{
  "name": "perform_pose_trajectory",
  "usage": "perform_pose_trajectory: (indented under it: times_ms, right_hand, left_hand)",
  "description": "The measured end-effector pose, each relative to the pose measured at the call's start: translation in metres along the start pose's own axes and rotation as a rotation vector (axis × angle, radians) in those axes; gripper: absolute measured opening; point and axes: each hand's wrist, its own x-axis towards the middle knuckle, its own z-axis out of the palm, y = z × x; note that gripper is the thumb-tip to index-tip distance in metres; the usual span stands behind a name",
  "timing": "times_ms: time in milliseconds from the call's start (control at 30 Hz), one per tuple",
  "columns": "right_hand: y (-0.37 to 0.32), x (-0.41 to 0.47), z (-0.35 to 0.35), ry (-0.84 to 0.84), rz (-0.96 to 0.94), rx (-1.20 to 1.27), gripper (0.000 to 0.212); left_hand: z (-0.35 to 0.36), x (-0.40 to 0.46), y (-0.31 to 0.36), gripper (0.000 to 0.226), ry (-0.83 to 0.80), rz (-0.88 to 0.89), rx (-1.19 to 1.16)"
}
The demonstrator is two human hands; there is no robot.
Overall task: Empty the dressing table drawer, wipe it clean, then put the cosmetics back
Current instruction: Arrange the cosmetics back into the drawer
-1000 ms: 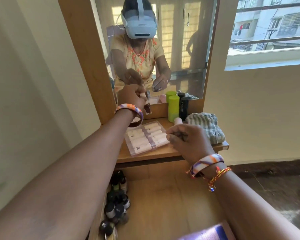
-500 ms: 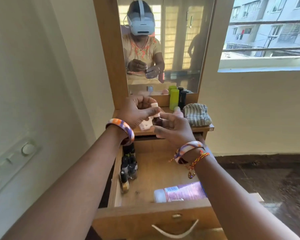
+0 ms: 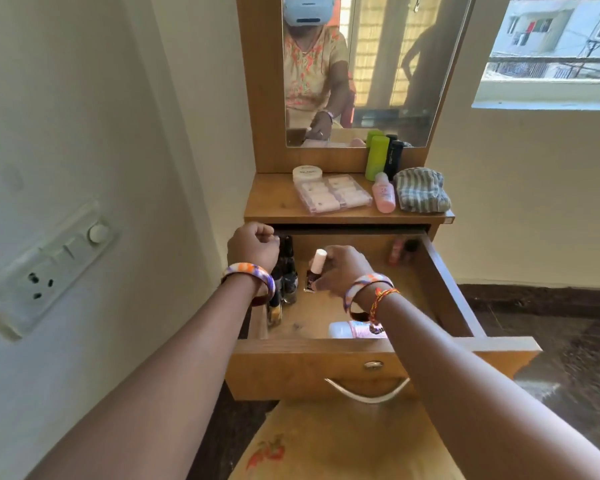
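A cream-walled room holds a wooden dressing table [image 3: 281,206] with a mirror [image 3: 378,81] above it, a switch panel [image 3: 49,261] on the wall to the left and a window [image 3: 551,46] to the right. In the head view, the table's drawer [image 3: 312,368] stands pulled out. The right hand [image 3: 340,271] reaches into it and grasps a nail polish bottle [image 3: 315,271] with a pale pink cap, held upright just above or on the drawer floor; which of the two cannot be told. The left hand [image 3: 253,245] hovers at the drawer's back left corner, fingers curled into a loose fist with nothing seen in it. Beside it a row of dark nail polish bottles [image 3: 286,275] lines the left wall. A pink-and-white tube [image 3: 355,330] lies near the drawer front. On the tabletop sit a round cream jar [image 3: 307,174], a clear compartment case [image 3: 333,195], a pink bottle [image 3: 383,192], a green bottle [image 3: 377,157], a black bottle [image 3: 394,156] and a folded striped cloth [image 3: 421,190].
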Motion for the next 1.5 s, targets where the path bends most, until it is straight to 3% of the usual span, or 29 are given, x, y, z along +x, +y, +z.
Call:
perform_pose_trajectory:
  times_ms: [133, 400, 700, 1233, 1500]
  right_hand:
    - [-0.001, 0.005, 0.027, -0.082, -0.058, -0.182, 0.037]
    - [0.003, 0.021, 0.047, -0.094, 0.003, -0.209, 0.039]
    - [0.003, 0.02, 0.053, -0.138, 0.028, -0.177, 0.026]
    - [0.009, 0.02, 0.056, -0.157, 0.155, -0.065, 0.031]
    - [0.015, 0.02, 0.035, -0.075, 0.202, -0.004, 0.025]
  left_hand:
    - [0.0, -0.003, -0.028, 0.02, 0.017, -0.054, 0.054]
    - [0.003, -0.002, -0.042, 0.026, 0.019, -0.072, 0.08]
    - [0.009, -0.009, -0.039, 0.024, -0.028, 0.052, 0.225]
    - [0.012, -0.019, -0.035, 0.027, -0.032, 0.168, 0.338]
    - [0.017, -0.003, 0.001, 0.033, -0.037, 0.326, 0.358]
